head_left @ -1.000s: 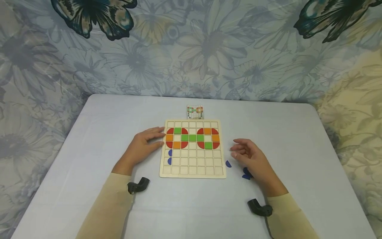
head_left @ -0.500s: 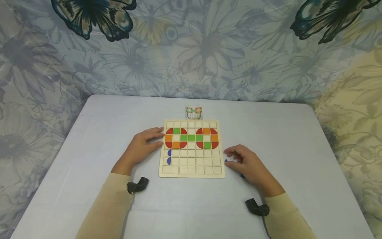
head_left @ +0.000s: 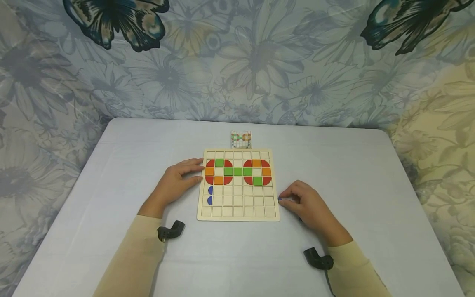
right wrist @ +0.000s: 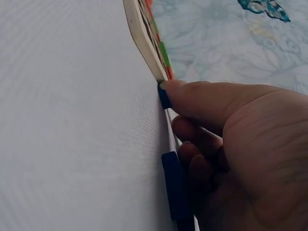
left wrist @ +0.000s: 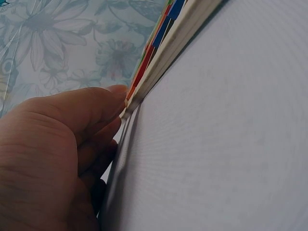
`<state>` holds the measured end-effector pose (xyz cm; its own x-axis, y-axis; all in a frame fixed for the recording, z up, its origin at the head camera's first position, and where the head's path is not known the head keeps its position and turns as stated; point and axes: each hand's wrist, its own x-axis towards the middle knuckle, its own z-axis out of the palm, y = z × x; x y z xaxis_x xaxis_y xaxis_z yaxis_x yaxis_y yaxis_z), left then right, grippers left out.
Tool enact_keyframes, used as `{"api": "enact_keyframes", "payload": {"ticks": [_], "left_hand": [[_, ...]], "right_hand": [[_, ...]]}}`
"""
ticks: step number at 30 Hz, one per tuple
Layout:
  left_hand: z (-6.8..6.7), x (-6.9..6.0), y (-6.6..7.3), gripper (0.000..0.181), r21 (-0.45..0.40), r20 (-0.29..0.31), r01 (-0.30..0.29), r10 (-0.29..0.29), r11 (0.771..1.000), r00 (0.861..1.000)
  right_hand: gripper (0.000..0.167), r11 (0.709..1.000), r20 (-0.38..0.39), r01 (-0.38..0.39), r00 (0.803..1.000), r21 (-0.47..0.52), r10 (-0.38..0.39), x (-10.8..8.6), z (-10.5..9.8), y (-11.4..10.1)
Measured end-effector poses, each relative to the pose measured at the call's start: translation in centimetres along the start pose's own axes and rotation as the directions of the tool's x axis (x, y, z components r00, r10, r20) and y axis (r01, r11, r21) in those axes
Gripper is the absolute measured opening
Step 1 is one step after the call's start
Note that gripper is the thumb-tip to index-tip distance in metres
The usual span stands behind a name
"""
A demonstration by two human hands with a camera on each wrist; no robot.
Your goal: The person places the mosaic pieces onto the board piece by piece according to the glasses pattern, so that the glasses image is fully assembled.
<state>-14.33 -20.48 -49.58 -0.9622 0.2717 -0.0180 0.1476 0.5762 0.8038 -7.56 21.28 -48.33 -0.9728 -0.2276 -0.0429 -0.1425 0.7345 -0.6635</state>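
A wooden grid board (head_left: 238,216) lies flat in front of me. Red, orange and green tiles form two ring shapes on it, joined by a green bar. Two blue half-circle tiles (head_left: 210,195) sit in its left column. My left hand (head_left: 172,185) touches the board's left edge with relaxed fingers. Just off the right edge, my right hand (head_left: 308,204) pinches a blue half-circle tile (right wrist: 164,96) between thumb and fingers, mostly covered in the head view. Beneath that hand, more blue tiles (right wrist: 174,185) lie on the table, showing in the right wrist view.
A small pattern card (head_left: 241,140) lies against the board's far edge, printed with a similar coloured design. The white-covered table (head_left: 237,260) extends around the board, up to a floral cloth backdrop (head_left: 237,74). A black wrist camera (head_left: 171,230) sits on each sleeve.
My right hand has moved left and slightly down to the single blue half-circle tile beside the board and now pinches it. The left hand keeps its place on the board's edge.
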Motion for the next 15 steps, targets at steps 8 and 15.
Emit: {"api": "enact_keyframes", "payload": {"ticks": [8, 15], "left_hand": [[-0.05, -0.01, -0.03, 0.038, -0.002, 0.0, 0.003, -0.003, 1.0, 1.0], [-0.02, 0.04, -0.11, 0.038, -0.002, 0.002, 0.002, -0.002, 1.0, 1.0]], "right_hand": [[0.01, 1.0, 0.017, 0.03, 0.999, -0.008, -0.03, 0.02, 0.12, -0.11], [0.011, 1.0, 0.008, 0.016, 1.0, -0.021, -0.016, 0.05, 0.09, 0.18]]}}
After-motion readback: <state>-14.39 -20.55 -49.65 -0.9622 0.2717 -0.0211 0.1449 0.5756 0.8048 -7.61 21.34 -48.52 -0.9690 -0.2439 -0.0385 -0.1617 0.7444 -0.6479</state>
